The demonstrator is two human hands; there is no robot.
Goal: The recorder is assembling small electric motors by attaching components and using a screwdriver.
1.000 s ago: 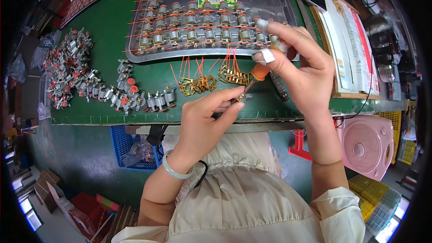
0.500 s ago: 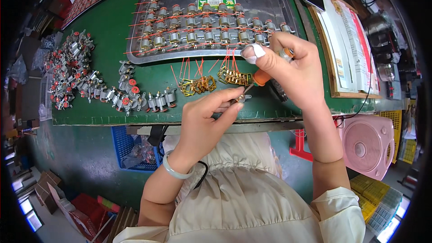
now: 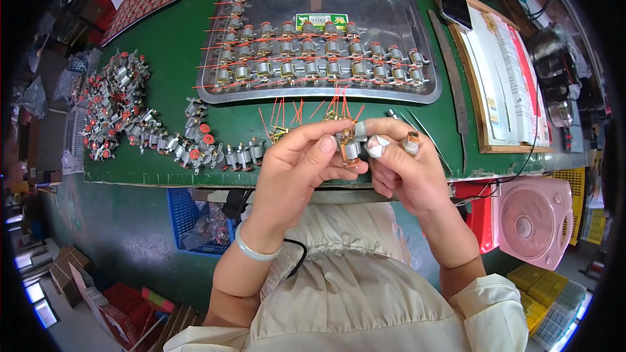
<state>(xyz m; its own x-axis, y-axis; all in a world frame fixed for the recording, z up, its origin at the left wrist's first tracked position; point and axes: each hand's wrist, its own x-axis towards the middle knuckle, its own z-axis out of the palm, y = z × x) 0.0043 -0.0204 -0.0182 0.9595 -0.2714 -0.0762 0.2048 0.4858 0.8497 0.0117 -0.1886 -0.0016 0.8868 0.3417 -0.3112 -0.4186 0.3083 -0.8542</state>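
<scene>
My left hand (image 3: 301,163) and my right hand (image 3: 404,166) meet just above the near edge of the green table (image 3: 163,58). Between their fingertips they pinch a small metal motor (image 3: 350,148) with a copper-coloured coil and red wires. The right hand also carries a second small metal part (image 3: 411,143) near its knuckles, and its index fingertip is wrapped in white tape. A few loose coils with red leads (image 3: 280,132) lie on the table just beyond the hands. A silver tray (image 3: 391,6) farther back holds rows of finished motors.
A heap and a trailing line of small motors with red caps (image 3: 117,107) covers the left of the table. A clipboard with papers (image 3: 502,72) and a phone (image 3: 453,0) lie at right. A pink fan (image 3: 528,218) and blue crate (image 3: 195,221) sit below the table edge.
My right hand came down from the tray's edge toward me and joined my left hand; both now grip the motor. The orange-handled tool it held is no longer seen.
</scene>
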